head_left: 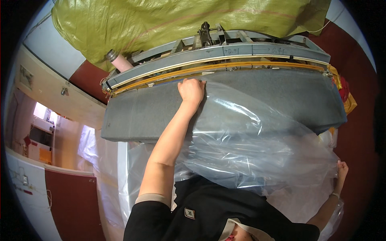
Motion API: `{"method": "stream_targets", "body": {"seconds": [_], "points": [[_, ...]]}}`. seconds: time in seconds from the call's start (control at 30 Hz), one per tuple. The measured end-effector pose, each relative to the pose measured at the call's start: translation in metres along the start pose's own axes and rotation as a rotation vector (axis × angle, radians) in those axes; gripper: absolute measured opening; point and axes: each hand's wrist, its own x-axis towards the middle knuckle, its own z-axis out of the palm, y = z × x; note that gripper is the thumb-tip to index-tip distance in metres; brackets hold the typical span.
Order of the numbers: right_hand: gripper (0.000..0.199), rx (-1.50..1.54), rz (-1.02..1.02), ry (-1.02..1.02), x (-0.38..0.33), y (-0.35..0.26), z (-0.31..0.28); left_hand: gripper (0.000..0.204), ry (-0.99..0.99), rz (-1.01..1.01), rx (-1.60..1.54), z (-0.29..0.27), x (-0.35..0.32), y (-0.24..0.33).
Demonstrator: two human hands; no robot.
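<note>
A large clear plastic sheet [249, 152] spreads from the grey padded work surface [140, 106] down over my front. My left arm reaches out across the padding. At its far edge my left hand [192, 89] is closed, with a corner of the sheet running out from its fingers. Far out to the right, below the padding's right end, my right hand [342, 168] pinches the sheet's side edge. Between my hands the film hangs in loose, shiny folds.
Behind the padding runs a grey metal frame [241, 51] with orange strips [185, 73] and a black clamp-like fitting [206, 34]. A pink bottle [120, 62] stands at its left end. Yellow-green sheeting [173, 22] lies beyond. Yellow and red bags [345, 90] sit at the right end.
</note>
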Motion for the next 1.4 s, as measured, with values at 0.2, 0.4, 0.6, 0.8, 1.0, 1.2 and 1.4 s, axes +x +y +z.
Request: {"method": "stream_targets", "body": {"seconds": [0.2, 0.4, 0.6, 0.8, 1.0, 1.2, 1.4], "points": [[0.025, 0.075, -0.049, 0.070, 0.026, -0.019, 0.001, 0.016, -0.015, -0.079, -0.426, -0.002, 0.005, -0.020], [0.033, -0.152, -0.177, 0.544, 0.103, -0.062, 0.009, 0.013, 0.229, -0.201, -0.790, 0.023, 0.013, -0.017], [0.018, -0.080, -0.649, 0.503, 0.176, -0.201, 0.180, 0.016, 0.698, -0.481, -0.643, 0.042, 0.022, -0.135], [0.019, 0.295, -0.544, 0.299, 0.189, -0.302, 0.304, 0.017, 0.729, -0.598, -0.626, 0.058, 0.028, -0.246], [0.023, 0.259, -0.457, 0.343, 0.210, -0.308, 0.323, 0.017, 0.643, -0.609, -0.807, 0.066, 0.044, -0.257], [0.023, 0.136, -0.399, 0.450, 0.223, -0.291, 0.308, 0.012, 0.647, -0.635, -0.943, 0.056, 0.048, -0.229], [0.018, 0.331, -0.401, 0.411, 0.208, -0.313, 0.323, 0.011, 0.840, -0.773, -0.724, 0.054, 0.036, -0.268]]}}
